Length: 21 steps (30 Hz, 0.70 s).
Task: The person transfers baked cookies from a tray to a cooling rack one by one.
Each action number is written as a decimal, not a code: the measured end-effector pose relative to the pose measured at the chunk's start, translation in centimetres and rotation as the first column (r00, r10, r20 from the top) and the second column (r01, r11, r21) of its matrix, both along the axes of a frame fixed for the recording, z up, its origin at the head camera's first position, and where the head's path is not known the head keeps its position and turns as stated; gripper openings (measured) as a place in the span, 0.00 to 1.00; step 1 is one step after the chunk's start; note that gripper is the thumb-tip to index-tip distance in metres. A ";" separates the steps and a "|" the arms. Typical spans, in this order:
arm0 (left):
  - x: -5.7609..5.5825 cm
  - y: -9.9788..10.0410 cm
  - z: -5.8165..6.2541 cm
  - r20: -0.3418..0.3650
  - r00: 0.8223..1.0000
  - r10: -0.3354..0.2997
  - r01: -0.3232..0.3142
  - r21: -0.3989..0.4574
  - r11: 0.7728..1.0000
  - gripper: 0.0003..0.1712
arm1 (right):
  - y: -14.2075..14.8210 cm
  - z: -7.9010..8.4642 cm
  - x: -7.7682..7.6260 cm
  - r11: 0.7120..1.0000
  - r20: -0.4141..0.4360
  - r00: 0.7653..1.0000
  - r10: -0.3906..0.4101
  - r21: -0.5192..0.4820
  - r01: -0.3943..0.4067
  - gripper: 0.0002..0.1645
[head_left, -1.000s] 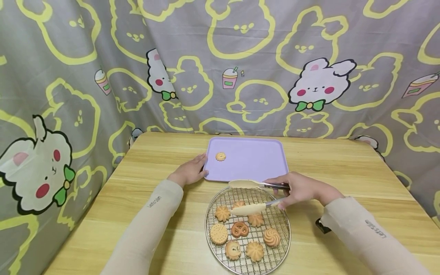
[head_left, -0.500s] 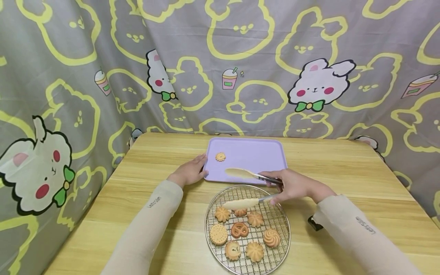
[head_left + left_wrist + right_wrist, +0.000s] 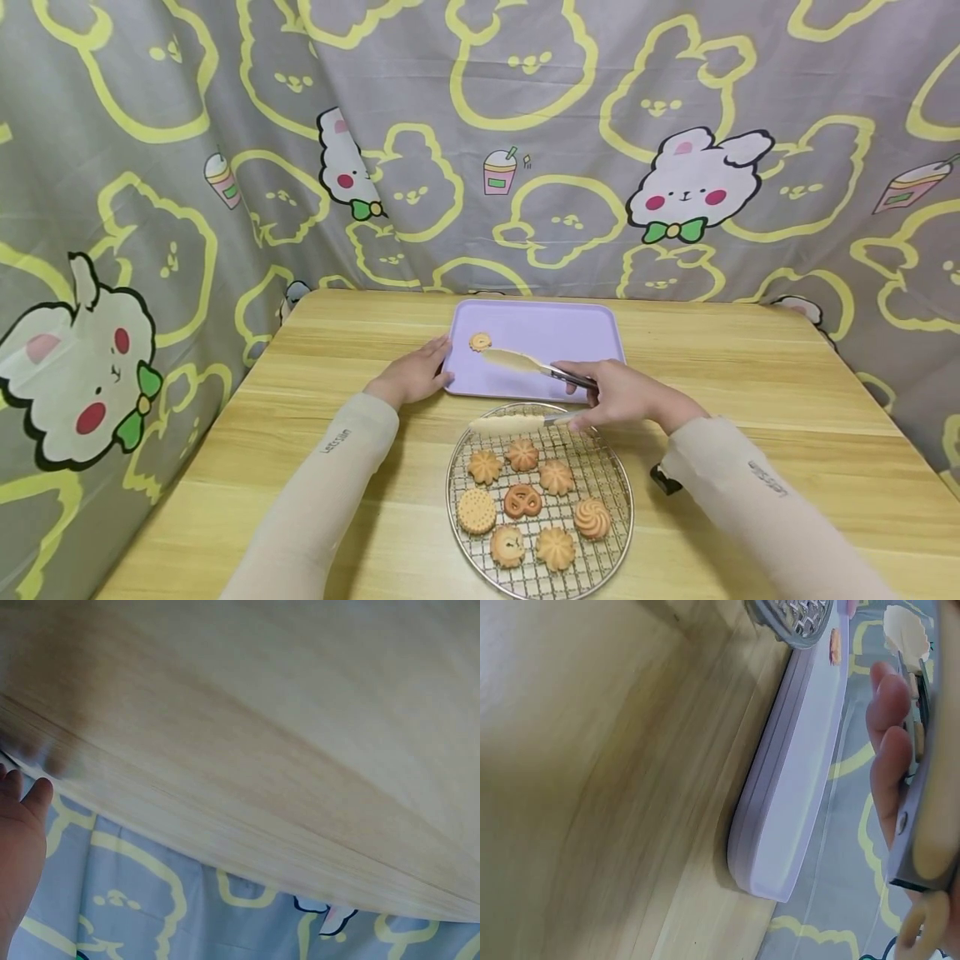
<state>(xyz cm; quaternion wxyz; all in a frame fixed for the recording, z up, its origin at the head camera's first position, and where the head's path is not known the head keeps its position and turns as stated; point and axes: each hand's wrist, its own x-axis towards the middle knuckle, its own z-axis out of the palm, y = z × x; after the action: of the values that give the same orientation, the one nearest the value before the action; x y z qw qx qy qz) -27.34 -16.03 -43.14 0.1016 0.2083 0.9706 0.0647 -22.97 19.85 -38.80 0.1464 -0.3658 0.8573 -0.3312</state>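
My right hand (image 3: pixel 625 395) grips a pair of tongs (image 3: pixel 512 360) with cream-coloured tips spread wide apart. One tip hangs over the purple tray (image 3: pixel 585 329), near a small ring-shaped cookie (image 3: pixel 480 341) at its left. The other tip hangs over the far part of a round wire rack (image 3: pixel 611 467), with nothing between the two. In the right wrist view the fingers (image 3: pixel 891 754) curl around the tongs' metal handle (image 3: pixel 930 802). My left hand (image 3: pixel 414 372) rests against the tray's left edge, fingers extended; the left wrist view shows only part of that hand (image 3: pixel 21 847).
Several cookies lie on the rack, among them a brown pretzel cookie (image 3: pixel 522 501), a swirled cookie (image 3: pixel 592 518), a round dotted cookie (image 3: pixel 476 511) and a flower-shaped cookie (image 3: pixel 556 548). A patterned curtain (image 3: pixel 555 150) hangs behind the wooden table (image 3: pixel 720 358).
My right hand has moved the spread tongs left and away from me, from over the rack's cookies toward the tray. The left hand, tray and cookies have stayed put.
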 end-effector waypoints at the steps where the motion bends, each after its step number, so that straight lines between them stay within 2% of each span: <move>1: 0.0 0.0 0.0 0.000 1.000 0.001 -0.001 -0.001 1.000 0.41 | -0.1 0.0 -0.1 1.000 -0.007 1.000 0.001 -0.002 -0.001 0.56; 13: 0.0 0.0 0.0 0.001 1.000 -0.008 0.008 -0.006 1.000 0.41 | -1.3 -0.2 -1.1 0.998 -0.053 0.997 -0.064 0.018 0.065 0.57; 21: 0.1 0.1 0.2 0.006 1.000 -0.002 0.002 -0.005 1.000 0.40 | -1.8 -0.3 -1.8 0.985 -0.113 0.983 -0.147 0.080 0.156 0.59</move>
<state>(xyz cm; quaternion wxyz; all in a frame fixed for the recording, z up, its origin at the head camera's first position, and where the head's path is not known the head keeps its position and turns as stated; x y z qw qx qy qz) -27.20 -15.97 -42.96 0.1053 0.2088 0.9702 0.0629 -24.75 18.03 -39.14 0.0907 -0.3099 0.9031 -0.2830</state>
